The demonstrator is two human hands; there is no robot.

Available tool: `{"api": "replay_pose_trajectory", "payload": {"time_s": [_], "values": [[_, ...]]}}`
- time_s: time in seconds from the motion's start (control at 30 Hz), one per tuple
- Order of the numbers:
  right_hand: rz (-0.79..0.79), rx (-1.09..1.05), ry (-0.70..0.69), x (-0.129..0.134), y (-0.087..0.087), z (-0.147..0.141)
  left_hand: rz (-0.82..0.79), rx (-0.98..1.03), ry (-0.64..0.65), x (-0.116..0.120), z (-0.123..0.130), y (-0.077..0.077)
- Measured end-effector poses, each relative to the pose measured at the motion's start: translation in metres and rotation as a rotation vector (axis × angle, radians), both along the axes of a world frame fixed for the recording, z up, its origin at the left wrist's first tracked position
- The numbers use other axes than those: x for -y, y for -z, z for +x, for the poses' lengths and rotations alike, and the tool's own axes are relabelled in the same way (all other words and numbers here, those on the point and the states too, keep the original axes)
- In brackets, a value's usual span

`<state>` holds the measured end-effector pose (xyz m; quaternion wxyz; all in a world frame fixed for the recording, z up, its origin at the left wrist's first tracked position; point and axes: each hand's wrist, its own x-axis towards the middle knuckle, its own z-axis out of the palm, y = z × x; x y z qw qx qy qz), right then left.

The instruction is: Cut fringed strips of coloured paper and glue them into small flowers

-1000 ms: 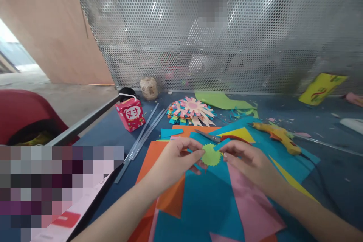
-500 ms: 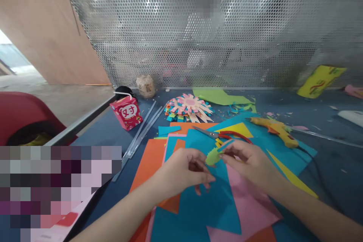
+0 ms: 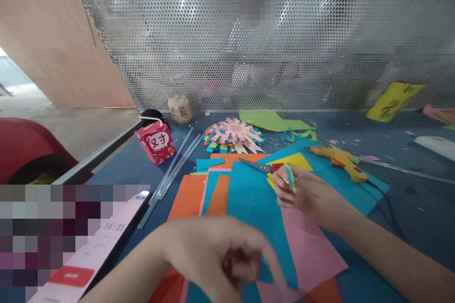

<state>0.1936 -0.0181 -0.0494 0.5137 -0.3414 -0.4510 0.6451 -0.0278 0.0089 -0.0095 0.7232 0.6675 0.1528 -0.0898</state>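
Observation:
My right hand (image 3: 305,194) pinches a small green and blue paper piece (image 3: 291,180), held nearly edge-on above the coloured sheets. Lower and nearer to me, my left hand (image 3: 223,251) hovers over a blue paper sheet (image 3: 256,199) with its index finger stretched out and apart from the others. It is slightly blurred, and nothing shows in it. Just beyond my right hand lie scissors (image 3: 254,164), their red handles partly hidden by its fingers. Pink paper (image 3: 309,251) lies beneath the right wrist. Farther back rests a layered paper rosette (image 3: 234,130) in pink, blue and orange.
A yellow glue gun (image 3: 339,161) lies at right with its cord trailing. Clear glue sticks (image 3: 181,165) and a red drink carton (image 3: 156,142) with a straw are at left. A phone (image 3: 117,236) stands at lower left. A perforated metal panel (image 3: 206,33) closes off the back.
My left hand has moved away from the paper piece, down toward me. My right hand has turned, so the piece now shows nearly edge-on.

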Motion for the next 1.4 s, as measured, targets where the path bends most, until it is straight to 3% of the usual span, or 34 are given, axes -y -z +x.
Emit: {"api": "replay_pose_trajectory", "payload": {"time_s": [0.13, 0.2, 0.3, 0.47, 0.57, 0.87, 1.07, 1.2, 1.4], "values": [[-0.025, -0.051, -0.031, -0.001, 0.005, 0.000, 0.153, 0.388, -0.512, -0.011, 0.000, 0.005], [-0.033, -0.060, -0.064, -0.002, 0.009, 0.001, 0.227, 0.432, -0.655, -0.016, 0.004, 0.012], [-0.044, -0.043, -0.158, 0.001, 0.012, 0.001, 0.367, 0.299, -0.765, -0.016, 0.010, 0.020], [-0.084, 0.091, -0.434, 0.014, 0.009, -0.004, 0.484, 0.209, -0.619, -0.004, 0.017, 0.022], [-0.126, 0.124, -0.553, 0.020, 0.008, -0.006, 0.498, 0.195, -0.643, -0.001, 0.017, 0.019], [-0.138, 0.136, -0.572, 0.020, 0.003, -0.009, 0.450, 0.310, -0.659, 0.006, 0.022, 0.025], [-0.120, 0.152, -0.628, 0.023, 0.007, -0.006, 0.326, 0.221, -0.622, 0.007, 0.023, 0.035], [-0.109, 0.160, -0.627, 0.021, 0.011, -0.004, 0.236, 0.285, -0.573, 0.006, 0.024, 0.036], [-0.108, 0.160, -0.630, 0.018, 0.016, -0.004, 0.195, 0.355, -0.638, 0.001, 0.027, 0.034]]}}
